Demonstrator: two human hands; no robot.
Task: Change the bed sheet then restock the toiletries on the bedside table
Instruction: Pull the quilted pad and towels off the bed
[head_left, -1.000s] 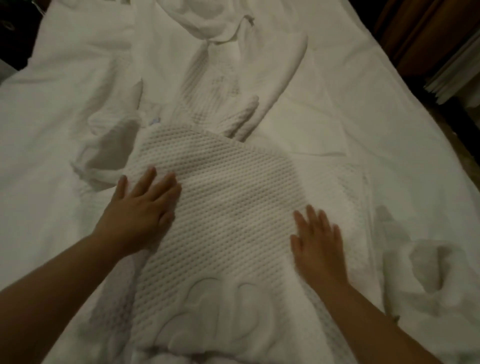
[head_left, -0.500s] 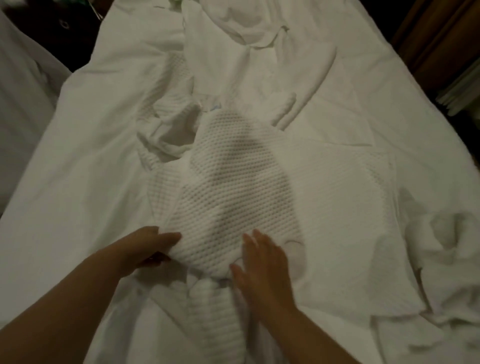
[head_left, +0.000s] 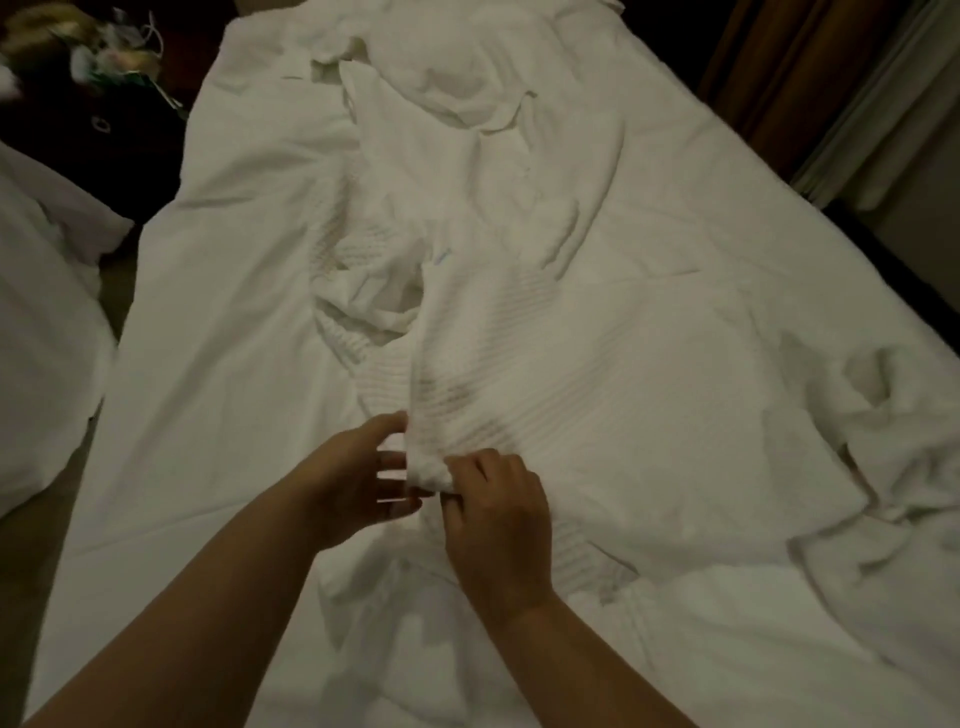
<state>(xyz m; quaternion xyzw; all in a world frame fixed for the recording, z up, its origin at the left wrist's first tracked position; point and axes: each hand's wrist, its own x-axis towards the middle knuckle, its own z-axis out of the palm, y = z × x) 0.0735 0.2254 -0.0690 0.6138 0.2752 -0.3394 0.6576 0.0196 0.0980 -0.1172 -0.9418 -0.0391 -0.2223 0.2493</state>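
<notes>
a: gathering now, are they? a second ago both hands were lying flat on the white waffle-textured cover (head_left: 545, 364).

b: yes, the pressing is giving way to bunching. the near corner of it is being drawn into a wad between the hands, so i'm judging the old bedding is being stripped rather than smoothed.

a: how are the hands sitting?

b: the left hand (head_left: 353, 478) is reaching in from the side, fingers fairly straight and touching the wad. the right hand (head_left: 493, 514) is curling over it, pinching the cloth.

a: and the rest?

b: the cover is trailing away up the middle of the bed, lying on the smooth white bed sheet (head_left: 223, 364), with the hands working at its nearest end.
</notes>
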